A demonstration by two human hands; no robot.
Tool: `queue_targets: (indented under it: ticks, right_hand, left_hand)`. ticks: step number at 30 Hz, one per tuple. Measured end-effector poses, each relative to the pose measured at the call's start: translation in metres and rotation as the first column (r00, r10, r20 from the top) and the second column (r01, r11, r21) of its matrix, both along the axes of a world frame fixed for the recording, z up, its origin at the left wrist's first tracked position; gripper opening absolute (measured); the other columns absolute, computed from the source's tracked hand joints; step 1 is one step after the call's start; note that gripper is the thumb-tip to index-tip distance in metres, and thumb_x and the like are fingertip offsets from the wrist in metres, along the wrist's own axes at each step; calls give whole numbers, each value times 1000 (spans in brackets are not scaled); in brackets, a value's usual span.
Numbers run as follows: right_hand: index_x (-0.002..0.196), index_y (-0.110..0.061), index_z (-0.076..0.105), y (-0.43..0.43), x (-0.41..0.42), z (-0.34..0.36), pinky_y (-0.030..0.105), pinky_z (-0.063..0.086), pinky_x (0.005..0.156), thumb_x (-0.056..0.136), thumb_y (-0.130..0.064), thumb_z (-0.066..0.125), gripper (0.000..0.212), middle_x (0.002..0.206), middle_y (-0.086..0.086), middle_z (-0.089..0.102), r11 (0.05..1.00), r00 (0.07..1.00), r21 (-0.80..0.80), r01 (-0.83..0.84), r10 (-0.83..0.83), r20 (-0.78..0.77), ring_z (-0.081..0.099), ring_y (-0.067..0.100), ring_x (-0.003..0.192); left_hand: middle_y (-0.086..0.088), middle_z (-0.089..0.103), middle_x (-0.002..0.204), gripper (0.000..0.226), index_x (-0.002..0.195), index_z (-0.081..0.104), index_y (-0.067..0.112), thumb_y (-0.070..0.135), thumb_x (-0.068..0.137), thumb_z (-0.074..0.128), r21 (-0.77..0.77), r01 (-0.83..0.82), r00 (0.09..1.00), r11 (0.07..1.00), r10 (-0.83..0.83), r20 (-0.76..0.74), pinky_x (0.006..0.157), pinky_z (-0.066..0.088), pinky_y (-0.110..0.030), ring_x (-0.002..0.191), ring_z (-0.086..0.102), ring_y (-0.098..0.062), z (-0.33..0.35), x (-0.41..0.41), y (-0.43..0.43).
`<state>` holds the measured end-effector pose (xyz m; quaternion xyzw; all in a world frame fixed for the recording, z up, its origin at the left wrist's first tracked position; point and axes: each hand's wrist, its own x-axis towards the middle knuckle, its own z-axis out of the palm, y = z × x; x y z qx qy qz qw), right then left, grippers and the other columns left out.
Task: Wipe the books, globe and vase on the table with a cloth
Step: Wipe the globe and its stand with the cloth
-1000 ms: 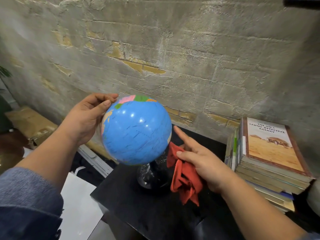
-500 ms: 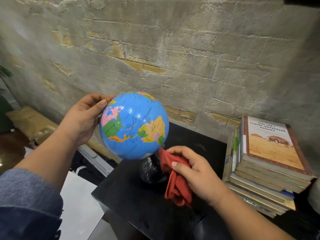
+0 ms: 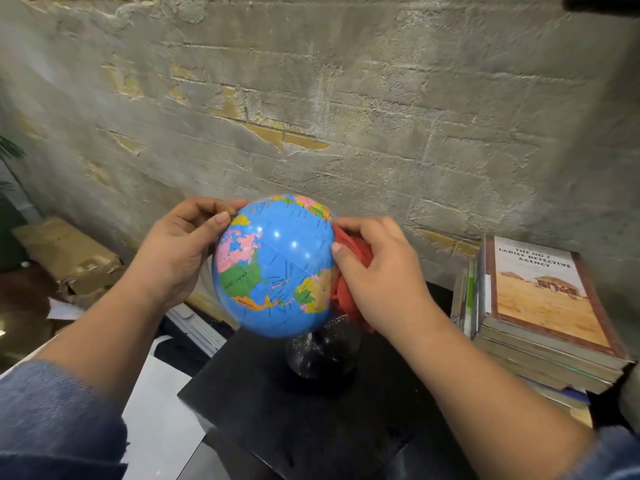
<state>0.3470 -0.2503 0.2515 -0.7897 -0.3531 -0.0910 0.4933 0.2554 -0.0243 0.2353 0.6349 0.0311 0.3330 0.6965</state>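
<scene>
Both sides covered: my left hand (image 3: 180, 251) cups the globe (image 3: 275, 268), my right hand (image 3: 377, 275) presses the bunched cloth (image 3: 349, 271) against its right side.

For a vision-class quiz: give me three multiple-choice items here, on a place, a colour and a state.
1. Where is the stack of paperback books, seen from the blue plastic globe?
A. To its left
B. To its right
C. On top of it

2. What colour is the crumpled cloth?
A. Red
B. White
C. Green

3. What is the right hand doing?
A. Hanging idle
B. Gripping the cloth against the globe
C. Lifting a book

Answers: 1 B, the stack stands at the black table's right end; 2 A, red folds show beside the fingers; 3 B, the fingers curl round the cloth at the globe's side.
</scene>
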Motion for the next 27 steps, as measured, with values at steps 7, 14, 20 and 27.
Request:
queue_targets:
  ticks: [7, 14, 20, 27]
  right_hand:
    - [114, -34, 68, 2, -9, 50, 35, 48, 84, 88, -34, 54, 29, 107, -5, 55, 863, 880, -501, -64, 285, 379, 56, 22, 100]
    - [102, -27, 74, -26, 43, -11, 29, 48, 95, 90, -19, 60, 20, 100, -5, 71, 1000, 934, -13, 21, -24, -358, 64, 11, 99]
    - [85, -20, 72, -43, 27, -73, 30, 53, 75, 91, -12, 61, 15, 93, 8, 74, 995, 672, -49, 86, -94, -735, 66, 20, 81]
    - [97, -21, 73, -46, 15, -104, 28, 53, 78, 93, -17, 61, 13, 93, 5, 72, 986, 631, -169, 1, -132, -764, 66, 18, 85]
  left_hand:
    - [4, 74, 101, 13, 81, 65, 9, -3, 79, 62, 215, 92, 995, 972, -80, -66, 86, 52, -21, 100, 66, -11, 14, 10, -41]
    - [8, 71, 101, 18, 83, 64, 9, -8, 85, 58, 230, -38, 994, 973, 59, -87, 84, 51, -16, 95, 66, -5, 15, 14, -46]
    - [0, 67, 111, 15, 100, 67, 15, 12, 88, 58, 72, -121, 989, 990, 127, -77, 90, 50, -21, 99, 62, -9, 2, 8, -35]
    - [-7, 69, 113, 42, 116, 59, 9, 2, 75, 59, 43, -26, 866, 999, 44, -498, 99, 49, -38, 113, 61, -26, -99, -18, -17]
